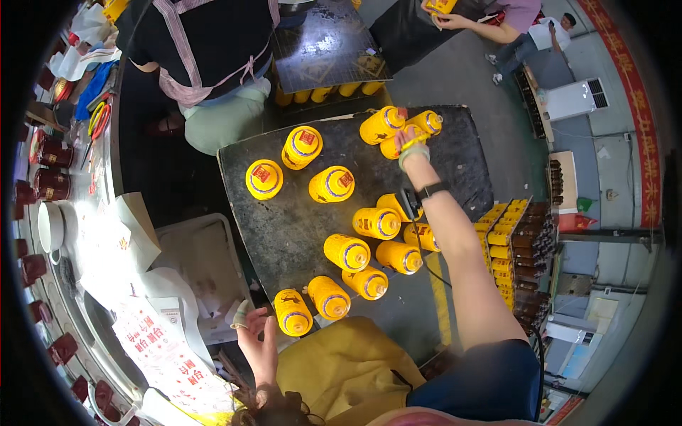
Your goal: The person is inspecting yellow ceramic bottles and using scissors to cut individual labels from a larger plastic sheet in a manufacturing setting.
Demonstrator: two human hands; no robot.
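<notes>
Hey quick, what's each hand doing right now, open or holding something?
Left hand: open, nothing visible in it.
Right hand: at a yellow bottle; cannot tell whether it grips.

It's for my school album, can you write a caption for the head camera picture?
Right hand at far yellow bottles on a dark table, left hand open beside the closest bottle.

Rounded yellow bottles [293, 312] with dark figures and blue-and-white neck bands stand on the black counter [266, 245]. Eight line its near side loosely, some touching. Three stand apart toward the far left, red labels [263, 173] near their tops. Three more cluster at the right hand [413, 145]; whether it grips one is hard to tell.
</notes>
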